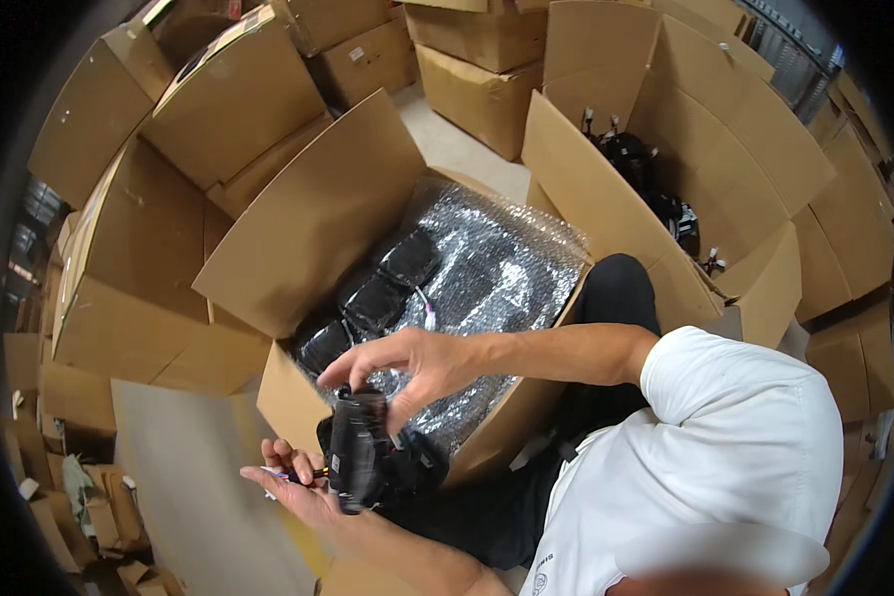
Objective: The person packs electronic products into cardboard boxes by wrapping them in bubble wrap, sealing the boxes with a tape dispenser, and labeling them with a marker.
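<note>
A black, glossy part with a rounded body [356,452] is held above the near left corner of an open cardboard box, somewhat blurred. My right hand [422,366] grips its top end between fingers and thumb. Below it, my left hand [303,487] is palm up with curled fingers around a thin cable [313,478] with coloured wires, beside the part. Several similar black parts [372,301] lie along the left side of the box, one with a white connector [429,316]. Silvery bubble wrap [497,263] covers much of the box's inside.
The open box's raised flap [313,219] stands at its left. Another open carton [735,129] at the right holds black parts with cables. Cartons [482,99] are stacked at the back, and open ones [139,288] stand at left. Grey floor [184,467] shows at lower left.
</note>
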`<state>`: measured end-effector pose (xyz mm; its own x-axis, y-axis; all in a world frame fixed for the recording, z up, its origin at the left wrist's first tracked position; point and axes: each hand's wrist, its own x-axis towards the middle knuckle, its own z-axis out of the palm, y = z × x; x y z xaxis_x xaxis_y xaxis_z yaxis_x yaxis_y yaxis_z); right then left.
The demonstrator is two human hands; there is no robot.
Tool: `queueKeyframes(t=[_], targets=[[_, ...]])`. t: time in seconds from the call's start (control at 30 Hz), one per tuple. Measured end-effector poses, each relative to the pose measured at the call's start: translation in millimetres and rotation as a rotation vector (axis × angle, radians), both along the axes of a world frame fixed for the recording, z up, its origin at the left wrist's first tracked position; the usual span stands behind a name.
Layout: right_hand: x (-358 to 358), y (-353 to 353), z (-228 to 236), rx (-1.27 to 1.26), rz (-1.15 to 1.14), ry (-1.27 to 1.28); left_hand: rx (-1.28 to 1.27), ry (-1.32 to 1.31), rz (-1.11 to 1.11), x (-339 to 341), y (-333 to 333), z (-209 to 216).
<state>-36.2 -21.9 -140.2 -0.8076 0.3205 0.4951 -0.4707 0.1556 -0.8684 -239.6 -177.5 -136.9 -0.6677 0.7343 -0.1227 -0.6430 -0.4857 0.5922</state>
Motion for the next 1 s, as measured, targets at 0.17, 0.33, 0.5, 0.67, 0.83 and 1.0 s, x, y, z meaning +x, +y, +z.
queueKeyframes(t=[0.17,0.33,0.5,0.67,0.83,1.0], targets=[[0,22,34,-0.494,-0.227,0.017,-0.268,0.159,0.014,35,11,3],[26,137,28,-0.753,-0.295,0.07,-0.402,0.382,0.114,51,14,14],[95,258,-68,-0.185,-1.064,-0.657,-0.257,0.338,0.079,51,15,26],[87,246,-132,0.01,-1.118,-0.76,-0.269,0.34,0.122,46,13,21],[79,232,-142,1.051,-1.373,-0.906,-0.061,0.263,0.048,22,6,5],[45,174,-94,0.965,-1.017,-0.53,0.104,0.192,0.118,3,-12,18]])
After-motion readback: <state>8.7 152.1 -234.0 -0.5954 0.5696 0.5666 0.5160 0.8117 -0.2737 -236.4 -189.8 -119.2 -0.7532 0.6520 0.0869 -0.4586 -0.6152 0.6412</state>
